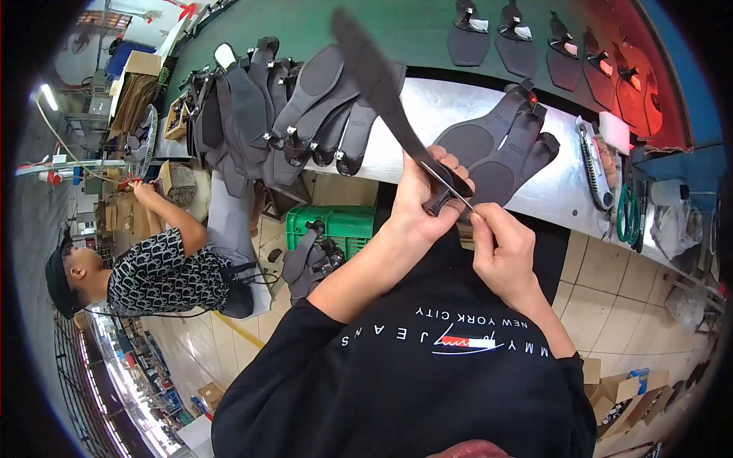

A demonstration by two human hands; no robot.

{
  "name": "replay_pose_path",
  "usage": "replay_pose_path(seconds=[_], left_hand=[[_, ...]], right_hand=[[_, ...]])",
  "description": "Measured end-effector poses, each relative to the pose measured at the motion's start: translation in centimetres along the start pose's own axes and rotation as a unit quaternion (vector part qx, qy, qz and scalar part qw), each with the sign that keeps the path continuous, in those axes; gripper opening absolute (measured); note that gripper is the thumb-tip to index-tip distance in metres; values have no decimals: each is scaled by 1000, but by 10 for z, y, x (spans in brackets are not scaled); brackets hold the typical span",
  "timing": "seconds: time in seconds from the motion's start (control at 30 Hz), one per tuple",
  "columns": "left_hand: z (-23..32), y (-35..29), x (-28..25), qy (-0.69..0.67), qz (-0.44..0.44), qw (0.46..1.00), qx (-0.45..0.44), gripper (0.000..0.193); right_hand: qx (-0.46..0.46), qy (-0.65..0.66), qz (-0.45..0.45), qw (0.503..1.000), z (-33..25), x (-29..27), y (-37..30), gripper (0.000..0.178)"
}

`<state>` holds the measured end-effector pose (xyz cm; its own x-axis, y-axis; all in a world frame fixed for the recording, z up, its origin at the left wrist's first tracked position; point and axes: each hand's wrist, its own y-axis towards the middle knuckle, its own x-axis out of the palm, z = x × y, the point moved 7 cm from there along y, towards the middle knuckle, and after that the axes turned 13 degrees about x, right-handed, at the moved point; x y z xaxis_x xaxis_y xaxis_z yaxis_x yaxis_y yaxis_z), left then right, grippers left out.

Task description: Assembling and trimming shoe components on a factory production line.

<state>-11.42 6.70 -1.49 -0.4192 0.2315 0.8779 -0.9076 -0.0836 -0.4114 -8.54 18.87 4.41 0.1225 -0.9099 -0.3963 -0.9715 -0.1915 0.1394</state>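
Note:
My left hand (418,200) is closed round the strap end of a dark grey sandal insole (374,80), which sticks up and away over the bench. A dark strap (441,200) runs over the fingers of that hand. Close beside it, my right hand (504,248) pinches a thin, pale, straight piece (458,196) against the strap. Whether this is a tool or a strip I cannot tell. Just beyond my hands, several similar sandal insoles (496,137) with straps lie on the metal bench.
Strapped insoles pile up at the left (305,114); more stand on a green conveyor belt (466,47) under red light. A utility knife (594,164) and green-handled scissors (628,214) lie right. A green crate (343,225) sits below the bench. A co-worker (164,263) works at the left.

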Motion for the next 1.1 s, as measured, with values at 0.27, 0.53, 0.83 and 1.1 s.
replay_pose_path(seconds=[0.27, 0.53, 0.83, 1.1], left_hand=[[8, 6, -6, 94, 43, 994, 29, 59], [12, 16, -14, 156, 74, 985, 23, 61], [-3, -6, 19, 261, -108, 957, 70, 51], [10, -10, 12, 320, -155, 927, 120, 55]], right_hand=[[15, 3, -63, 998, 5, 12, -9, 6], [-6, 49, -105, 993, -3, 20, -16, 20], [318, 470, -169, 806, 43, 21, -2, 51], [384, 604, -234, 658, 42, 20, -11, 49]])
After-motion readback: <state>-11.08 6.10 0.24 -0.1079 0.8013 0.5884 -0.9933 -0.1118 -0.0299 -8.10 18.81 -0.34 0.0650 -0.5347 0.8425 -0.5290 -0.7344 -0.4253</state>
